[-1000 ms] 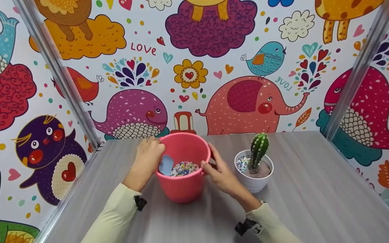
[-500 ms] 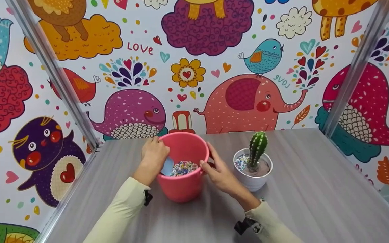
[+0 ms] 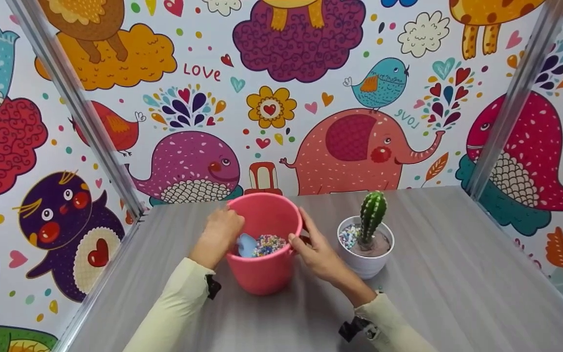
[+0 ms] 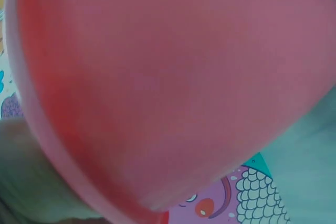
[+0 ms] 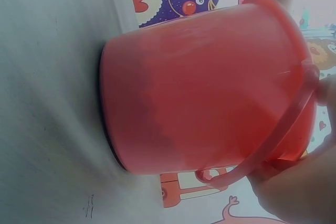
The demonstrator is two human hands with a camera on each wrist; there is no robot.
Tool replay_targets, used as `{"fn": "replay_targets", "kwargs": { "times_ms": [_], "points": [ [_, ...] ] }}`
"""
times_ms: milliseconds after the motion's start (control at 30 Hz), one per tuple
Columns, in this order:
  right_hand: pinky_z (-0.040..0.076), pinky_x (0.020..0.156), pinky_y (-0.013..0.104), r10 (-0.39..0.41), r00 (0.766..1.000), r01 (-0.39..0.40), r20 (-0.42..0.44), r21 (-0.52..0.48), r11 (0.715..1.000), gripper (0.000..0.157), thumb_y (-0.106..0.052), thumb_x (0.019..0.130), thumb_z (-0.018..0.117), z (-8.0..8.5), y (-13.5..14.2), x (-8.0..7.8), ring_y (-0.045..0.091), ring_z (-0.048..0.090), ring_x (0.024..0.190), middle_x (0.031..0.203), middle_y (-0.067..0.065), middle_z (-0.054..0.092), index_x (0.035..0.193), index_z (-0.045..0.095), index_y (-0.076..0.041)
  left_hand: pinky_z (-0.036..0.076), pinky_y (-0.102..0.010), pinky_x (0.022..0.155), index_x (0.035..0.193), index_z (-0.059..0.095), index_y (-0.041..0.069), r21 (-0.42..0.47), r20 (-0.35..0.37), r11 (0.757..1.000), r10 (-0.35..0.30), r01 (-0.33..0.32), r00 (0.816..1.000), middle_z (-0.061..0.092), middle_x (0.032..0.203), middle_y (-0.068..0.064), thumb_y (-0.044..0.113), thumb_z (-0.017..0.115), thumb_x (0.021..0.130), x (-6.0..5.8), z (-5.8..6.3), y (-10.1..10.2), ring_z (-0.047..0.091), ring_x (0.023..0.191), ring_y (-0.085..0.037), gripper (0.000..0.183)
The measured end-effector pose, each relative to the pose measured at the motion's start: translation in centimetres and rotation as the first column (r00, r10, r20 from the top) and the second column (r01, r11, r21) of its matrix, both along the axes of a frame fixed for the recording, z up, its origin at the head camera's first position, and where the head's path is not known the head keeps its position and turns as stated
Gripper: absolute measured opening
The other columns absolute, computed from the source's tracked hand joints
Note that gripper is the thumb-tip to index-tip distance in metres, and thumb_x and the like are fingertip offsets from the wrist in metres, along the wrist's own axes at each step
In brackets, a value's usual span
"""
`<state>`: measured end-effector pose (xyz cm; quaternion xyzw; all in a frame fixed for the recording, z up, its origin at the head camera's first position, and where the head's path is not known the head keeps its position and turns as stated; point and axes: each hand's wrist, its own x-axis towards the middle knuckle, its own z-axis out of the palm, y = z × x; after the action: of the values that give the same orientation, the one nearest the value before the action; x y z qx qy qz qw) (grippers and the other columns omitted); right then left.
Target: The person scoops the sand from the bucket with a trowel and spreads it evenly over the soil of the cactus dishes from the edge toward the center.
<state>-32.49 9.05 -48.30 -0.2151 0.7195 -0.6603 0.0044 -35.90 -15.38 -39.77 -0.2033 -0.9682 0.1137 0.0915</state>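
Note:
A pink bucket (image 3: 261, 276) stands on the table with multicoloured beads (image 3: 269, 244) in its bottom. My left hand (image 3: 219, 232) reaches over the bucket's left rim and grips a light-blue scoop (image 3: 247, 244), its handle hidden by the fingers and its blade at the beads. At the opposite side, my right hand (image 3: 318, 252) holds the bucket by its rim, thumb on the near edge; in the right wrist view the fingers (image 5: 302, 182) lie by the bucket's handle (image 5: 262, 148). Bucket wall (image 4: 173, 87) fills most of the left wrist view.
Right of the bucket is a white pot (image 3: 367, 266) with a green cactus (image 3: 373, 217), beads on its left part and a brownish surface on the right. Printed walls with metal corner posts (image 3: 516, 107) enclose the grey table (image 3: 457, 274) behind and at both sides.
My left hand has moved a little right and over the rim. The scoop's blade has gone from beside the bucket wall to tilted against the beads. My right hand keeps its hold.

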Motion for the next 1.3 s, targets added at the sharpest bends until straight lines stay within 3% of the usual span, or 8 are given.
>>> {"fn": "replay_targets", "kwargs": {
  "times_ms": [200,400,567,667,933,1067,1167,1300],
  "points": [
    [0.061,0.099,0.031,0.000,1.000,0.000,0.001,-0.005,1.000,0.080,-0.025,0.113,0.060,0.0,0.0,0.0,0.042,0.058,0.143,0.177,0.021,0.027,0.175,0.012,-0.019,0.065,-0.046,0.075,0.084,0.079,0.002,0.064,-0.036,0.997,0.035,-0.032,0.999,0.076,0.082,-0.016,-0.001,0.086,0.081,0.3,-0.2,0.1,0.074,0.081,-0.035,0.008],
    [0.061,0.099,0.031,-0.013,1.000,0.013,0.017,-0.005,1.000,0.080,-0.027,0.112,0.061,0.0,0.1,0.1,0.040,0.059,0.142,0.178,0.017,0.028,0.175,0.013,-0.023,0.062,-0.044,0.077,0.082,0.074,0.002,0.126,0.110,0.992,-0.025,0.011,0.994,0.072,0.079,-0.014,0.011,0.095,0.078,-0.1,0.3,-0.7,0.065,0.078,-0.031,0.023],
    [0.061,0.098,0.031,-0.008,1.000,0.008,-0.012,-0.005,1.000,0.079,-0.024,0.112,0.061,-0.2,0.1,0.0,0.042,0.059,0.141,0.176,0.020,0.030,0.175,0.013,-0.018,0.057,-0.045,0.083,0.077,0.075,0.002,0.196,0.192,0.980,-0.074,0.036,0.979,0.069,0.074,-0.010,0.005,0.092,0.079,-0.5,0.2,-1.2,0.060,0.082,-0.028,0.017],
    [0.061,0.096,0.030,-0.008,1.000,0.008,-0.026,0.002,1.000,0.079,-0.023,0.112,0.061,-0.2,0.1,0.0,0.043,0.060,0.139,0.175,0.022,0.031,0.175,0.014,-0.015,0.053,-0.051,0.090,0.072,0.074,0.003,0.218,0.192,0.974,-0.107,0.064,0.976,0.071,0.075,-0.010,-0.001,0.090,0.079,-0.8,0.0,-1.4,0.059,0.085,-0.029,0.018],
    [0.062,0.095,0.030,-0.017,0.999,0.017,-0.030,0.001,1.000,0.079,-0.022,0.112,0.061,-0.3,0.1,0.0,0.042,0.062,0.137,0.175,0.021,0.032,0.175,0.013,-0.014,0.055,-0.052,0.088,0.075,0.075,0.005,0.251,0.171,0.962,-0.150,0.105,0.974,0.071,0.076,-0.009,-0.006,0.089,0.073,-1.2,-0.1,-1.6,0.060,0.083,-0.029,0.018],
    [0.063,0.094,0.031,-0.017,0.999,0.017,-0.036,-0.005,1.000,0.079,-0.021,0.112,0.061,-0.4,0.2,-0.1,0.044,0.063,0.136,0.175,0.022,0.032,0.175,0.014,-0.015,0.057,-0.050,0.084,0.079,0.079,0.004,0.311,0.155,0.939,-0.200,0.144,0.967,0.075,0.077,-0.007,-0.011,0.083,0.074,-1.2,-0.2,-1.9,0.064,0.081,-0.029,0.017],
    [0.063,0.094,0.031,-0.015,0.999,0.015,-0.045,-0.003,1.000,0.079,-0.021,0.112,0.061,-0.4,0.2,-0.2,0.049,0.061,0.136,0.174,0.024,0.032,0.175,0.015,-0.015,0.058,-0.049,0.085,0.087,0.084,0.005,0.390,0.175,0.908,-0.238,0.155,0.955,0.079,0.082,-0.006,-0.008,0.083,0.082,-1.4,-0.4,-2.2,0.069,0.085,-0.028,0.014],
    [0.063,0.093,0.030,-0.012,0.998,0.012,-0.058,0.007,1.000,0.080,-0.022,0.111,0.062,-0.4,0.1,-0.3,0.055,0.059,0.136,0.174,0.025,0.032,0.175,0.014,-0.013,0.061,-0.048,0.094,0.096,0.086,0.006,0.496,0.247,0.864,-0.240,0.091,0.939,0.081,0.092,-0.006,0.002,0.086,0.090,-1.6,-0.5,-2.4,0.072,0.094,-0.026,0.008]
  ]
}}
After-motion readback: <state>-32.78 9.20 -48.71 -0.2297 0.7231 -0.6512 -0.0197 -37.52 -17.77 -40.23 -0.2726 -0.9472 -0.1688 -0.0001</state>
